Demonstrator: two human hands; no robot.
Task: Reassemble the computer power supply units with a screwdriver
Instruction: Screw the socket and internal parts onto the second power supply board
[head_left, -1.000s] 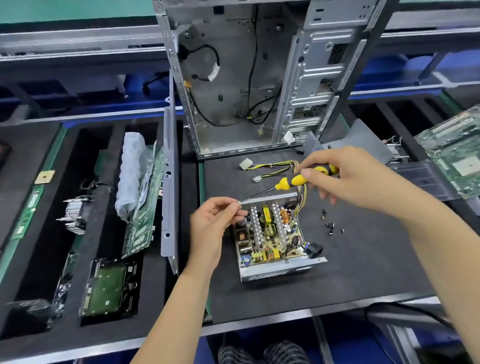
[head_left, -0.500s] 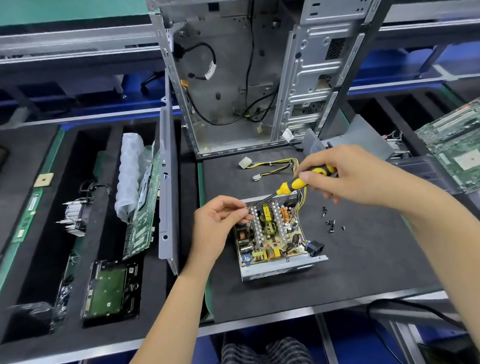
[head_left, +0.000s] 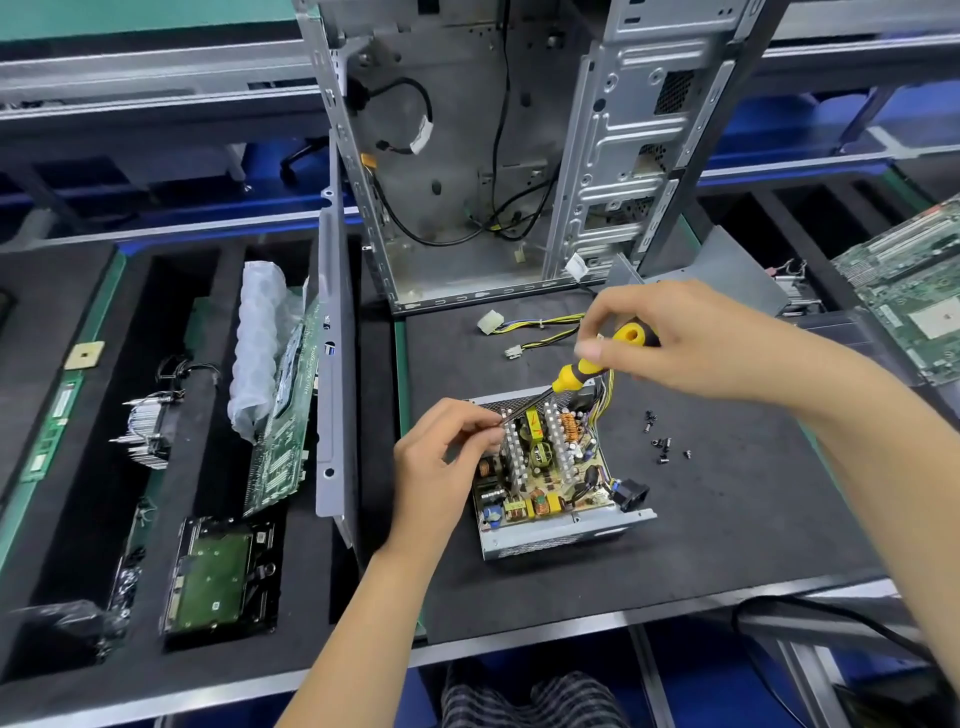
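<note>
Nearest you, the open power supply unit sits on the dark mat of the surface, its circuit board and heat sinks exposed. Your left hand is at its left rear corner, fingers curled and pinching the tip end of the screwdriver shaft; whether a screw sits there is too small to tell. Your right hand is above the unit's far edge, fingers wrapped around the yellow-and-black handle, so the tool slants down to the left between both hands. A few loose screws lie on the mat just right of the unit, and its yellow cable bundle trails away beyond your right hand. To the left, foam tray slots hold a hard drive, a heat sink and an upright circuit board beside bubble wrap. Farthest, the empty computer case stands open, cut off at the top.
</note>
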